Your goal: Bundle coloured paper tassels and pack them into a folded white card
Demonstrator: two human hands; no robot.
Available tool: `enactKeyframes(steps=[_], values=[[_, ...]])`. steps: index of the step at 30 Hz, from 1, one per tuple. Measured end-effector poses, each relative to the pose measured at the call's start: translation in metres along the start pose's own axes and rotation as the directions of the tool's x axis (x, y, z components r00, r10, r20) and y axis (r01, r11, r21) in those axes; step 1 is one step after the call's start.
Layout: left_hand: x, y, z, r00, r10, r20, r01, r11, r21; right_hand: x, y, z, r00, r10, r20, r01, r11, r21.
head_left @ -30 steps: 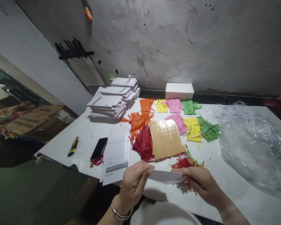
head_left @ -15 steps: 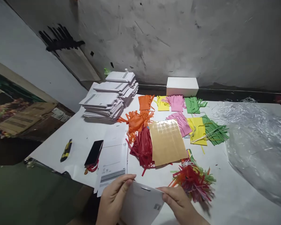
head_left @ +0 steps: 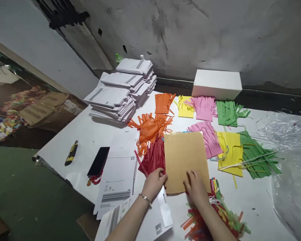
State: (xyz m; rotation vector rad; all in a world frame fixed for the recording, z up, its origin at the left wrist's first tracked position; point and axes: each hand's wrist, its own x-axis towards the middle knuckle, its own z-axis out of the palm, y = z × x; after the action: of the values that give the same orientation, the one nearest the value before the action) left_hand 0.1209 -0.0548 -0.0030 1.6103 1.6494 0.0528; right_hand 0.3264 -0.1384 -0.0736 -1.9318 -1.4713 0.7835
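Observation:
My left hand (head_left: pixel 155 182), with a bracelet at the wrist, is closed at the lower left edge of a brown sheet (head_left: pixel 184 150), its fingers curled and partly hidden. On the lower part of that sheet rests my right hand (head_left: pixel 197 187), fingers spread. A white paper envelope (head_left: pixel 150 224) with a folded flap lies below, under my left forearm. Dark red fringed tissue paper (head_left: pixel 153 157) sticks out from beneath the sheet. Multicoloured fringed paper (head_left: pixel 198 222) lies partly behind my right forearm.
Stacks of white envelopes (head_left: pixel 110 97) stand at the back left. Flat printed envelopes (head_left: pixel 117 167), a phone (head_left: pixel 99 161) and a yellow-black cutter (head_left: pixel 71 154) lie left. Orange fringed paper (head_left: pixel 150 129), a white box (head_left: pixel 217 80) and clear plastic (head_left: pixel 293 187) are also on the table.
Both hands have let go of the white envelope, which now lies on the table, and moved up to the brown sheet. The round clear dots on the sheet no longer show.

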Motion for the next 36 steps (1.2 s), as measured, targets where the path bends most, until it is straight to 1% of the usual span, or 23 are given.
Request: enactKeyframes(steps=[2, 4, 7, 9, 12, 14, 16, 18, 21, 25, 27, 29, 32, 36], values=[[0.008, 0.005, 0.008, 1.0, -0.031, -0.003, 0.031, 0.999, 0.029, -0.005, 0.003, 0.007, 1.0, -0.025, -0.015, 0.024, 0.999, -0.028], [0.011, 0.007, 0.011, 0.999, -0.042, -0.006, 0.042, 0.998, 0.048, -0.01, 0.007, 0.009, 0.998, -0.053, -0.026, 0.052, 0.998, -0.046], [0.009, 0.006, 0.008, 1.0, -0.025, -0.017, 0.025, 0.999, 0.043, -0.015, 0.009, 0.007, 0.994, -0.109, -0.028, 0.107, 0.992, -0.067], [0.006, 0.005, 0.005, 0.999, -0.02, -0.047, 0.021, 0.999, 0.03, -0.017, 0.007, 0.007, 0.988, -0.154, -0.014, 0.152, 0.985, -0.08], [0.003, 0.001, 0.004, 0.995, -0.059, -0.078, 0.06, 0.998, 0.004, -0.017, 0.0, 0.01, 0.979, -0.204, 0.009, 0.204, 0.974, -0.102], [0.002, -0.004, 0.006, 0.994, -0.095, -0.044, 0.094, 0.995, -0.02, -0.017, -0.003, 0.013, 0.976, -0.219, 0.013, 0.219, 0.969, -0.118], [-0.001, -0.012, 0.009, 0.994, -0.107, 0.025, 0.108, 0.992, -0.06, -0.017, -0.005, 0.014, 0.975, -0.223, 0.014, 0.223, 0.966, -0.131], [-0.004, -0.02, 0.013, 0.99, -0.101, 0.097, 0.113, 0.986, -0.122, -0.017, -0.005, 0.013, 0.975, -0.223, 0.016, 0.223, 0.965, -0.137], [-0.008, -0.033, 0.021, 0.979, -0.116, 0.169, 0.154, 0.96, -0.233, -0.019, -0.005, 0.011, 0.974, -0.223, 0.029, 0.225, 0.965, -0.132], [-0.014, -0.045, 0.037, 0.963, -0.163, 0.216, 0.231, 0.91, -0.344, -0.022, -0.005, 0.01, 0.973, -0.227, 0.036, 0.23, 0.967, -0.114], [-0.018, -0.048, 0.044, 0.959, -0.176, 0.222, 0.251, 0.891, -0.377, -0.023, -0.005, 0.01, 0.973, -0.228, 0.025, 0.229, 0.968, -0.104], [-0.022, -0.05, 0.047, 0.957, -0.164, 0.241, 0.255, 0.87, -0.421, -0.025, -0.007, 0.009, 0.972, -0.236, 0.012, 0.236, 0.968, -0.088], [-0.03, -0.046, 0.041, 0.954, -0.098, 0.285, 0.241, 0.815, -0.527, -0.029, -0.016, 0.001, 0.959, -0.282, 0.0, 0.282, 0.959, -0.036], [-0.044, -0.032, 0.022, 0.935, 0.027, 0.354, 0.223, 0.731, -0.645, -0.038, -0.042, -0.009, 0.924, -0.382, 0.011, 0.381, 0.923, 0.059]])
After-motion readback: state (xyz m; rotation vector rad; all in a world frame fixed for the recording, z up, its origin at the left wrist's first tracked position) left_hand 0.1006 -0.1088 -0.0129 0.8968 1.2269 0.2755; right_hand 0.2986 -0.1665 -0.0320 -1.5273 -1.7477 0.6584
